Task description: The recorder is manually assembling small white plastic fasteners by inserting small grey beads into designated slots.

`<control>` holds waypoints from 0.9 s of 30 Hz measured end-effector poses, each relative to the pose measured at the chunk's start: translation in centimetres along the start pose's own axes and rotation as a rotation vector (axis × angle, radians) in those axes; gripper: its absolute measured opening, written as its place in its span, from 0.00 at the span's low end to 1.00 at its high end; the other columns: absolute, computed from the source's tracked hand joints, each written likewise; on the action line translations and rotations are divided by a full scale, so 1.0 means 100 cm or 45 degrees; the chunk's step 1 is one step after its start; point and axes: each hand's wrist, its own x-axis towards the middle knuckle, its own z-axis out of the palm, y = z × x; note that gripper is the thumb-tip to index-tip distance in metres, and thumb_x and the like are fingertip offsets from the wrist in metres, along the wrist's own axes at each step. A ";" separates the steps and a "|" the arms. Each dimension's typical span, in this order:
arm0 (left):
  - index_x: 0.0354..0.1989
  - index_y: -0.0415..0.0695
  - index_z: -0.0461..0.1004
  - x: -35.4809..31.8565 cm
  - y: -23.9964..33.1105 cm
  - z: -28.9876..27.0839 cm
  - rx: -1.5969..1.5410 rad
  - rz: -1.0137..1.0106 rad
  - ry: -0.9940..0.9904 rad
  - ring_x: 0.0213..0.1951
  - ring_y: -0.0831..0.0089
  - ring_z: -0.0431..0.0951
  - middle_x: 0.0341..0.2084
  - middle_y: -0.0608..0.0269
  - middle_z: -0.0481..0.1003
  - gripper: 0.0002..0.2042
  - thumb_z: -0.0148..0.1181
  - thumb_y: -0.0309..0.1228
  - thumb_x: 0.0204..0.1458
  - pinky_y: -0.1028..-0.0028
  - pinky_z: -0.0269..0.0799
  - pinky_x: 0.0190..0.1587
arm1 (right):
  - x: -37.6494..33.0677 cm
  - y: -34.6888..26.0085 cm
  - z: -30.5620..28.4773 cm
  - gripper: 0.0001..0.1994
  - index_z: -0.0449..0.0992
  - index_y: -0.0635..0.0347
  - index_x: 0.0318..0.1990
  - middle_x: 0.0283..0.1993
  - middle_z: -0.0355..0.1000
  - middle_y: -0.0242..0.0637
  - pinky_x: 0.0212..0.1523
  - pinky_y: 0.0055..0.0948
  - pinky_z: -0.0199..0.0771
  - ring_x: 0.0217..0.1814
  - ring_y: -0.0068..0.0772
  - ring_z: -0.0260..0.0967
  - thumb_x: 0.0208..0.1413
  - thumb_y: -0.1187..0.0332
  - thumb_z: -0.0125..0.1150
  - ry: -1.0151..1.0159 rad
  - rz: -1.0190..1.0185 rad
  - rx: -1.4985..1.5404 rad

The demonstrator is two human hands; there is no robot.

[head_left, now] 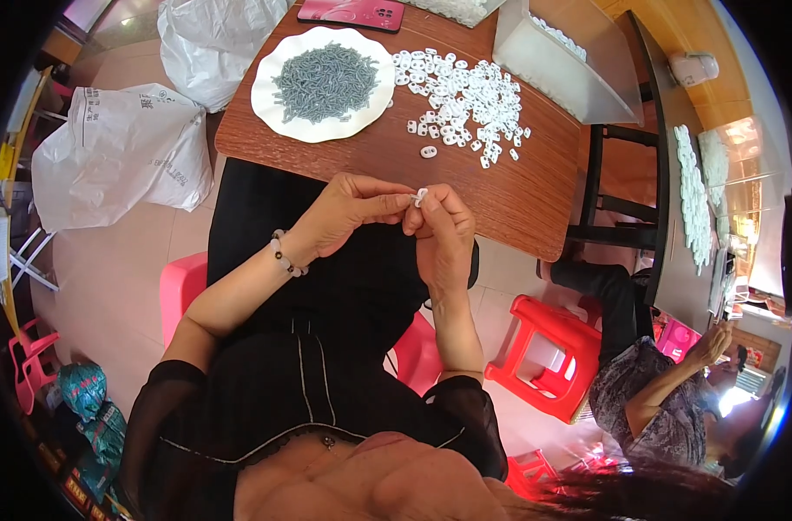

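Note:
Just in front of the table's near edge, my two hands meet at the fingertips. A small white plastic piece [421, 196] is pinched between the thumb and fingers of my right hand [443, 233]. My left hand [358, 208] is closed in a pinch right beside that piece; what lies between its fingertips is too small to make out. Beyond my hands, many loose white plastic pieces [474, 100] with two holes each lie spread on the table. A scalloped white plate [266, 102] holds a heap of small grey rod-like parts [333, 82].
The brown wooden table [535, 204] carries a pink phone [352, 13] and a white open bin [552, 74]. White sacks [122, 156] stand at left on the floor. A red stool [543, 360] is at right, near another person [652, 395] seated by a dark table.

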 end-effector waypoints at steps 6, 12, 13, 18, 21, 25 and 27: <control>0.44 0.37 0.78 -0.010 -0.011 -0.002 0.066 0.251 0.019 0.34 0.79 0.78 0.34 0.63 0.79 0.11 0.60 0.30 0.56 0.80 0.75 0.40 | -0.001 0.007 0.004 0.07 0.73 0.63 0.35 0.29 0.70 0.30 0.33 0.19 0.64 0.30 0.18 0.64 0.62 0.69 0.54 0.059 0.020 -0.057; 0.45 0.37 0.77 -0.012 -0.005 -0.012 0.119 0.024 -0.063 0.35 0.79 0.78 0.35 0.62 0.79 0.13 0.62 0.29 0.54 0.80 0.75 0.39 | -0.001 0.005 0.009 0.08 0.71 0.61 0.34 0.27 0.67 0.29 0.34 0.19 0.64 0.29 0.19 0.62 0.63 0.68 0.52 0.072 0.052 -0.066; 0.45 0.37 0.77 -0.011 -0.005 -0.012 0.119 0.024 -0.063 0.35 0.79 0.78 0.35 0.62 0.79 0.13 0.62 0.29 0.54 0.80 0.75 0.39 | -0.001 0.006 0.009 0.08 0.71 0.61 0.34 0.27 0.67 0.29 0.34 0.19 0.64 0.29 0.19 0.62 0.63 0.67 0.52 0.069 0.038 -0.056; 0.44 0.39 0.77 -0.010 -0.009 -0.018 -0.086 -0.133 0.013 0.34 0.80 0.78 0.35 0.64 0.79 0.12 0.63 0.30 0.53 0.81 0.75 0.40 | 0.000 0.007 0.001 0.07 0.73 0.63 0.36 0.29 0.71 0.30 0.34 0.19 0.65 0.31 0.18 0.65 0.62 0.69 0.54 0.060 -0.016 -0.028; 0.44 0.40 0.77 -0.008 -0.005 -0.021 -0.305 -0.133 0.063 0.35 0.81 0.77 0.36 0.66 0.78 0.11 0.62 0.30 0.54 0.81 0.75 0.41 | 0.000 0.004 0.002 0.06 0.73 0.65 0.36 0.34 0.74 0.35 0.37 0.19 0.68 0.33 0.17 0.67 0.62 0.70 0.55 0.135 -0.115 -0.263; 0.45 0.40 0.76 -0.009 0.004 -0.018 -0.357 -0.143 0.079 0.34 0.82 0.77 0.36 0.67 0.78 0.11 0.60 0.30 0.55 0.83 0.75 0.40 | 0.000 0.003 0.006 0.05 0.72 0.66 0.34 0.43 0.76 0.43 0.40 0.18 0.69 0.36 0.15 0.68 0.60 0.74 0.55 0.200 -0.145 -0.390; 0.46 0.39 0.75 -0.010 0.012 -0.012 -0.348 -0.129 0.044 0.35 0.83 0.77 0.35 0.67 0.77 0.12 0.59 0.30 0.56 0.84 0.75 0.39 | -0.001 0.006 0.005 0.05 0.72 0.67 0.32 0.45 0.76 0.45 0.40 0.17 0.69 0.36 0.14 0.68 0.60 0.75 0.55 0.174 -0.137 -0.402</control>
